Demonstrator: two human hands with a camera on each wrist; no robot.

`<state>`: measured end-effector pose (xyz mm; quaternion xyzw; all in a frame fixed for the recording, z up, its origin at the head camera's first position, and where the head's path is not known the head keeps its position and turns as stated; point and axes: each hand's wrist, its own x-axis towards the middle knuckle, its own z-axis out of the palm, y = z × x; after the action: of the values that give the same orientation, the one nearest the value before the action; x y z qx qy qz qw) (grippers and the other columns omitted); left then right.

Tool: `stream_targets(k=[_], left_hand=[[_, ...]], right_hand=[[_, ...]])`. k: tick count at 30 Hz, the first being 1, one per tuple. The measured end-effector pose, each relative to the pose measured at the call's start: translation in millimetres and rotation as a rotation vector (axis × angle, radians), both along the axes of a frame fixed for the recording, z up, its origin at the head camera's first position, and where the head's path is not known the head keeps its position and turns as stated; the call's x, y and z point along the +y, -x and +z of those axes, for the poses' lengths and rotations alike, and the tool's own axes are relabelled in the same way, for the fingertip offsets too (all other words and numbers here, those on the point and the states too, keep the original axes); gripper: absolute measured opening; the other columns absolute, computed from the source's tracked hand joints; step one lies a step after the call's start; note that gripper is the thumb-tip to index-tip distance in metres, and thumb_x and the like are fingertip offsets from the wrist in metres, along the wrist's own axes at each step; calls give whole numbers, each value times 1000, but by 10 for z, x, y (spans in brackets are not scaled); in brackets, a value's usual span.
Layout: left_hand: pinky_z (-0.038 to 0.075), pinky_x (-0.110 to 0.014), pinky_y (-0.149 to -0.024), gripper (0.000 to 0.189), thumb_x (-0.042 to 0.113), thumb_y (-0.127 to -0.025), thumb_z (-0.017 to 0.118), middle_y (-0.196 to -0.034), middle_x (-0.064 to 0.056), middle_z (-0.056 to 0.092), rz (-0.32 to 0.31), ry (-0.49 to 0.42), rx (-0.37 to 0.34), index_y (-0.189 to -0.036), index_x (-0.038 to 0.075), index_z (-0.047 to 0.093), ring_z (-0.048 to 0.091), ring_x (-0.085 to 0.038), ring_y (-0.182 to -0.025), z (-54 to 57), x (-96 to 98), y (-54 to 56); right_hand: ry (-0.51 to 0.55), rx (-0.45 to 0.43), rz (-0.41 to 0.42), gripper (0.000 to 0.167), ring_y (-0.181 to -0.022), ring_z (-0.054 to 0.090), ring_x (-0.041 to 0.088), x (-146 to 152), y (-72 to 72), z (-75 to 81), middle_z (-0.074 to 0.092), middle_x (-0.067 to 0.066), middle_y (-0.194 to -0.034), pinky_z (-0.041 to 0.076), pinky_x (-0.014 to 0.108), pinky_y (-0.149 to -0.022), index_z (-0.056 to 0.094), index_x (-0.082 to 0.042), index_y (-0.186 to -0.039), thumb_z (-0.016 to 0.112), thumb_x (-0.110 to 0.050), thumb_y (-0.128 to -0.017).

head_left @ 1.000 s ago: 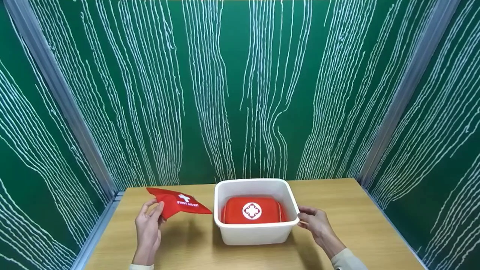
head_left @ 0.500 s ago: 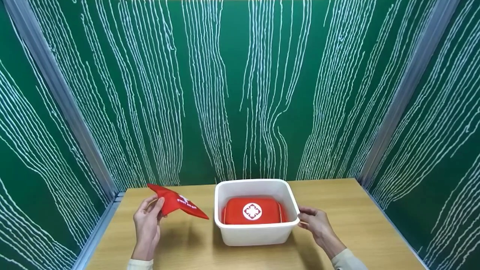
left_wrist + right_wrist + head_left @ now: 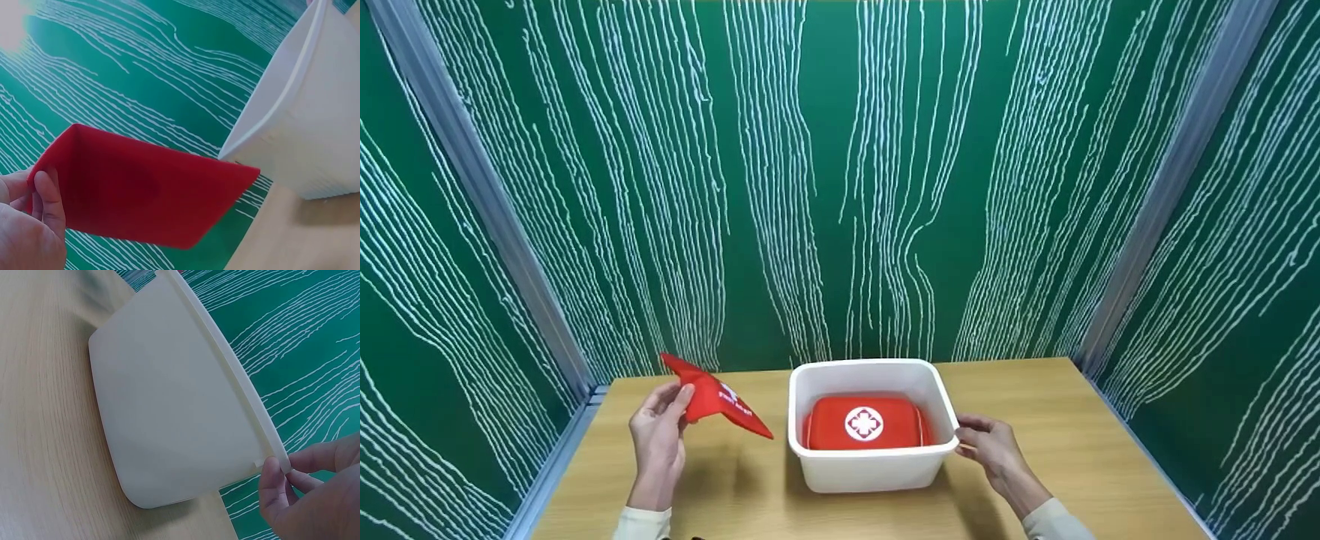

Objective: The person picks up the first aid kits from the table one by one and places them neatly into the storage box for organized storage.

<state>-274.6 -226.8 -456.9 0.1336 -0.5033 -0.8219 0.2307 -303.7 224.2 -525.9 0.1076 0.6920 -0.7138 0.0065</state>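
Observation:
In the head view my left hand [image 3: 658, 435] pinches a flat red first aid pouch [image 3: 706, 396] at its left end, thumb on the near side. The pouch hangs tilted above the table, bent, its right corner low; a white cross and lettering show on its face. In the left wrist view the pouch's plain side [image 3: 140, 188] faces the camera, its right corner overlapping the white bin. My right hand [image 3: 994, 450] grips the right rim of this white plastic bin [image 3: 877, 472], thumb outside. Inside the bin sits a red first aid case [image 3: 829, 420] with a round white cross emblem.
The bin stands on a light wooden table [image 3: 1072, 427]. Green panels [image 3: 840, 300] with wavy white lines rise behind and at both sides, joined by grey metal posts [image 3: 1170, 180]. Beyond the table's left edge runs a grey rail [image 3: 555, 457].
My left hand has risen slightly, and the pouch has tilted more steeply: its upper left corner is higher and its right corner lower. My right hand and the bin stay in place.

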Motion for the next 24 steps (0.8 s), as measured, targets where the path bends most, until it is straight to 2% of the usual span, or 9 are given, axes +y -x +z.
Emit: stream_targets(k=[7,16,20,24], left_hand=[[57,-24,-73,24,17,-86,75,-97,3,67,-27,32,-25,-107,9,68,65,-16,-87,73,72,3],[56,-27,-83,33,21,-86,76,-103,3,66,-52,74,-32,-114,6,65,65,-17,-96,174,199,48],[57,-27,-81,25,16,-86,76,-96,2,66,-33,65,-1,-106,6,68,65,-15,-91,233,253,57],[58,-28,-77,9,5,-85,74,-85,-1,64,-12,9,67,-94,7,71,66,-15,-82,265,305,74]], right_hand=[[16,1,-13,35,-85,67,23,-9,11,4,64,23,-108,56,27,-68,53,17,-123,57,7,-89],[30,10,7,37,-84,67,21,4,12,-3,65,19,-104,56,26,-68,51,19,-124,58,7,-89],[30,10,15,37,-84,67,20,13,13,-9,64,21,-106,56,25,-68,51,19,-124,57,7,-89],[16,11,1,36,-86,66,22,3,9,-9,63,24,-109,55,24,-67,52,18,-123,57,7,-89]])
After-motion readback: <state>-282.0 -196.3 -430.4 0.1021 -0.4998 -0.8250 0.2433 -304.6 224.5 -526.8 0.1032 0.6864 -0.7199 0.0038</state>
